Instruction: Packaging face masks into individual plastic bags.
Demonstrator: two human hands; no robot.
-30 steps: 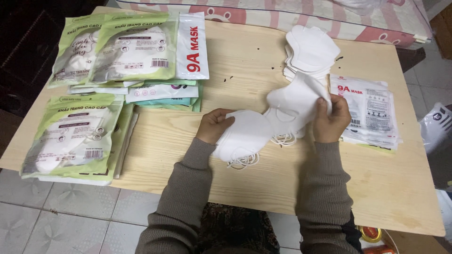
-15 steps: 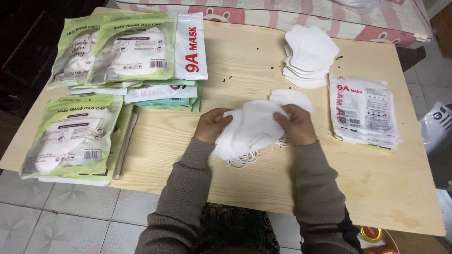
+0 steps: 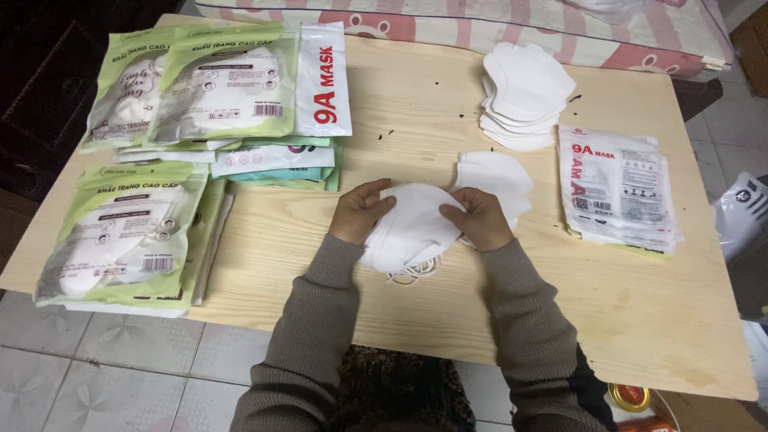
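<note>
At the centre of the frame both hands grip a small stack of white face masks (image 3: 412, 228) lying on the wooden table (image 3: 416, 104). The left hand (image 3: 362, 212) curls its fingers over the stack's left edge, thumb on top, pinching it; the right hand (image 3: 482, 218) clamps the right edge the same way, fingers pressed together. White ear loops (image 3: 412, 272) spill from under the stack toward the lower edge.

Just right of the right hand, partly behind it, lies another loose white mask (image 3: 500, 174). Above that, upper right of centre, sits a taller pile of white masks (image 3: 524, 94).

At right lies a flat stack of clear-and-white mask pouches (image 3: 616, 192) with red lettering and small printed panels. At upper left, green-and-white mask packages (image 3: 200, 88) overlap, with a white pouch with a red label strip (image 3: 322, 80) against their right side. Below them lie thin teal-and-white packets (image 3: 276, 160). At lower left, a further stack of green packages (image 3: 124, 232) with a clear window reaches the table's edge.

Along the top runs a pink-striped cloth (image 3: 480, 24); tiled floor (image 3: 104, 368) shows at lower left.
</note>
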